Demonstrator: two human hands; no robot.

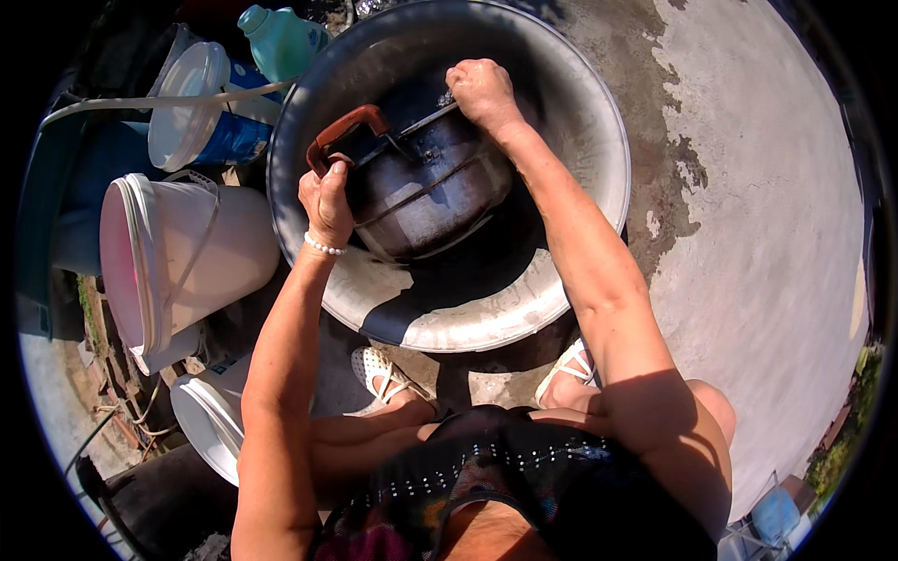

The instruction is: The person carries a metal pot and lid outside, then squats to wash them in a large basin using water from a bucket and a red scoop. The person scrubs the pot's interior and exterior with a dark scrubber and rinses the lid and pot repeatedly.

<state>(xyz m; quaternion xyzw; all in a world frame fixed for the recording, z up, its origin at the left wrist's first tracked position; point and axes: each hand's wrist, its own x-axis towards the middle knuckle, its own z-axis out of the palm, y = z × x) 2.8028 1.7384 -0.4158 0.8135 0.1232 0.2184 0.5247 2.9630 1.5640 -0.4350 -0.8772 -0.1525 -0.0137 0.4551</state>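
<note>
A dark, blackened metal pot (426, 192) with a reddish-brown handle (348, 131) lies tilted on its side inside a big round metal basin (468, 323). My left hand (325, 201) grips the pot at its rim just below the handle; a pearl bracelet circles that wrist. My right hand (482, 92) is closed and pressed against the far upper edge of the pot, fingers curled; whether something is inside the fist I cannot tell.
White plastic buckets (182, 257) stand left of the basin, another white bucket (210, 416) lower left, a blue tub with a white lid (201, 112) and a teal jug (281, 39) behind. Concrete ground (748, 234) stretches right. My sandalled feet (388, 379) rest by the basin.
</note>
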